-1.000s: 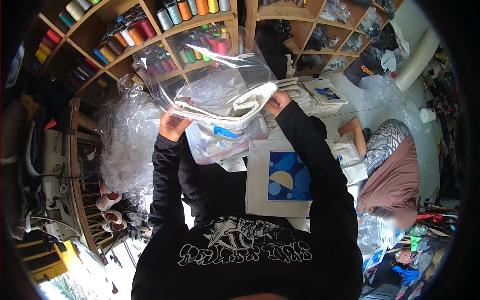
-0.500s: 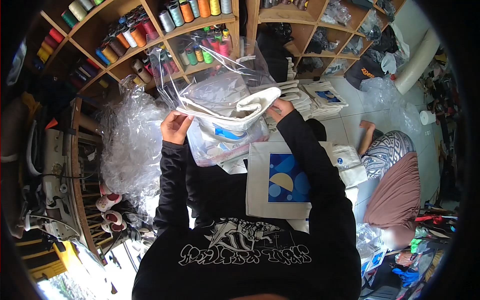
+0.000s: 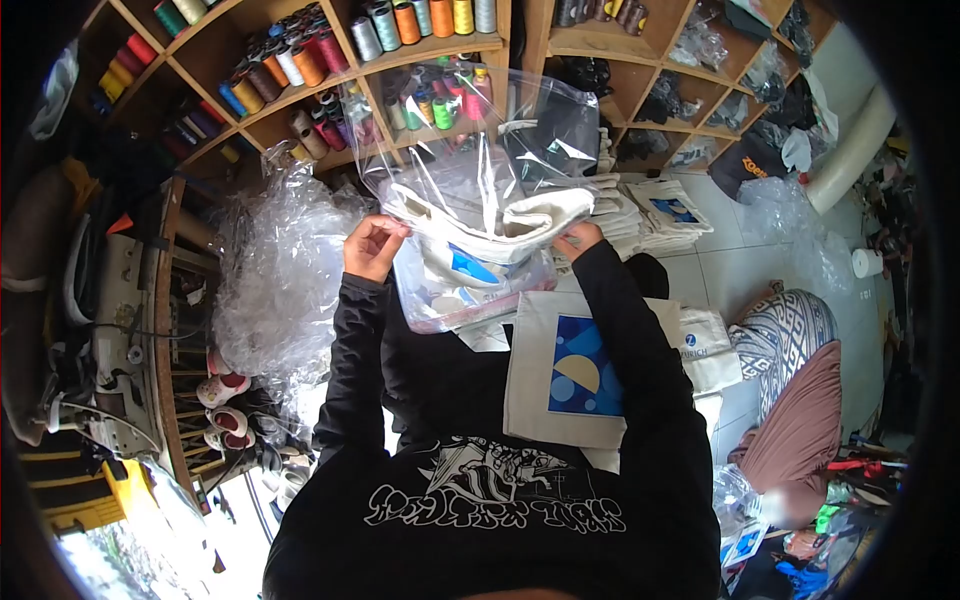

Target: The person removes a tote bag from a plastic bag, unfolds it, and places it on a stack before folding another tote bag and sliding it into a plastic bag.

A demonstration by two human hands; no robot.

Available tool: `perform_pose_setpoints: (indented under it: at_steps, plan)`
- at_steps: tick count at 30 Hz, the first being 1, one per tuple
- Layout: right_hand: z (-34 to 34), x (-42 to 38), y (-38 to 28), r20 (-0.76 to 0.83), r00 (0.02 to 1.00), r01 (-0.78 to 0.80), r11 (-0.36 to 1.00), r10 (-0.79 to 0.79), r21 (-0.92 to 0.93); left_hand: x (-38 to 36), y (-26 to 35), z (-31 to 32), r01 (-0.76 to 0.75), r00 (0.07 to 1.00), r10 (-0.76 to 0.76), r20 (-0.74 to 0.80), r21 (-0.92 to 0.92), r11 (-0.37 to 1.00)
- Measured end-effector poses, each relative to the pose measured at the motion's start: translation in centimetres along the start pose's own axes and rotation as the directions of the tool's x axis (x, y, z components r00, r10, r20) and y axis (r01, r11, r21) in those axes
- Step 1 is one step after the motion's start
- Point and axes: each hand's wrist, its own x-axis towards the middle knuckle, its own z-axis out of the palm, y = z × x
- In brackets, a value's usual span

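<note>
A cream canvas bag (image 3: 545,216) with a blue print sits bunched inside a clear plastic bag (image 3: 425,318), whose upper part stands up loosely above it. At the left end of the canvas edge, my left hand (image 3: 372,248) pinches thumb against fingers on the plastic bag. My right hand (image 3: 580,240) is closed at the opposite side, its fingertips partly hidden behind the canvas and plastic. Below my right forearm, a flat canvas bag with a blue and yellow printed panel (image 3: 586,366) lies over my lap. A folded canvas bag with blue lettering (image 3: 707,345) is beside it.
Wooden shelves (image 3: 430,52) hold thread spools ahead. Crumpled clear plastic (image 3: 275,270) is heaped at left, near a wooden rack (image 3: 172,330) with shoes. Stacked canvas bags (image 3: 665,215) lie on the tiled floor. At right, a person in patterned cloth (image 3: 790,325) sits close by.
Within the view, both hands, the bags and the surroundings have shifted to the right. The plastic's upper part now stands wider and higher, and the canvas edge sags in the middle.
</note>
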Motion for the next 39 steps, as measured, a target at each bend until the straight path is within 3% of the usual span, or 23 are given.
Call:
perform_pose_setpoints:
  at_steps: [3, 7, 10, 13, 17, 19, 20, 21, 22, 23, 25, 26, 27, 30, 35, 37, 39]
  plan:
    - [0.3, -0.4, 0.9, 0.023, 0.998, -0.063, 0.997, 0.062, 0.037, -0.1, -0.6, -0.3, 0.035, 0.999, -0.037, -0.029, -0.075, 0.997]
    - [1.2, -0.4, 3.0, 0.063, 0.986, -0.161, 0.972, 0.153, 0.172, -0.3, -3.3, -1.4, 0.118, 0.993, -0.117, -0.016, 0.103, 0.988]
    - [1.5, -0.5, 3.5, 0.067, 0.98, -0.193, 0.979, 0.188, 0.068, -0.4, -4.6, -1.8, 0.098, 0.992, -0.121, 0.045, 0.352, 0.931]
    - [1.5, -0.6, 3.2, 0.109, 0.942, -0.323, 0.946, 0.319, 0.024, -0.7, -6.0, -1.7, 0.024, 0.989, -0.087, 0.123, 0.442, 0.897]
    - [2.7, -0.6, 6.0, 0.123, 0.949, -0.309, 0.938, 0.292, 0.159, -1.7, -7.0, -1.7, 0.047, 0.959, -0.183, 0.217, 0.514, 0.857]
    - [2.7, -0.6, 3.6, 0.166, 0.944, -0.282, 0.958, 0.286, -0.044, -1.6, -6.5, -1.5, 0.059, 0.939, -0.224, 0.26, 0.52, 0.852]
    - [3.7, -0.3, 6.1, 0.164, 0.944, -0.284, 0.958, 0.287, -0.043, -1.3, -6.3, -1.4, 0.042, 0.934, -0.229, 0.274, 0.553, 0.832]
    - [5.5, 0.4, 11.0, 0.177, 0.945, -0.316, 0.914, 0.277, 0.255, -1.0, -6.0, -1.2, 0.024, 0.929, -0.234, 0.287, 0.584, 0.812]
    - [6.3, 1.0, 13.7, 0.185, 0.947, -0.321, 0.786, 0.262, 0.528, -0.9, -8.2, -1.9, 0.002, 0.943, -0.158, 0.294, 0.468, 0.884]
    - [5.8, 1.5, 13.4, 0.182, 0.948, -0.319, 0.788, 0.262, 0.527, -0.6, -8.3, -1.8, 0.0, 0.942, -0.156, 0.296, 0.466, 0.885]
    - [4.4, 2.7, 10.5, 0.123, 0.971, -0.24, 0.861, 0.207, 0.448, -0.2, -8.1, -1.5, 0.063, 0.991, -0.087, 0.105, 0.214, 0.975]
    - [3.6, 3.3, 8.5, 0.096, 0.98, -0.201, 0.891, 0.177, 0.406, 0.3, -6.6, -1.6, 0.109, 0.98, -0.155, 0.121, 0.327, 0.939]
    - [2.8, 3.7, 6.3, 0.069, 0.987, -0.162, 0.918, 0.146, 0.362, 0.8, -5.6, -1.2, 0.107, 0.98, -0.154, 0.123, 0.327, 0.939]
    - [0.7, 5.1, -0.5, 0.06, 0.997, -0.073, 0.869, 0.05, 0.489, 2.4, -2.1, 0.3, 0.143, 0.989, -0.145, -0.015, -0.065, 0.987]
    - [-0.2, 6.7, -8.6, -0.092, 0.993, 0.0, 0.759, 0.079, 0.652, 4.4, 4.2, 0.9, 0.042, 0.962, -0.054, -0.266, -0.054, 0.998]
    - [-0.5, 7.1, -10.0, -0.067, 0.993, -0.036, 0.784, 0.098, 0.619, 4.9, 5.5, 0.1, -0.01, 0.97, 0.016, -0.242, 0.027, 1.0]
    - [-0.2, 7.8, -9.8, -0.022, 0.999, -0.02, 0.795, 0.042, 0.607, 4.9, 6.1, -1.7, 0.204, 0.972, -0.205, -0.114, -0.018, 0.979]
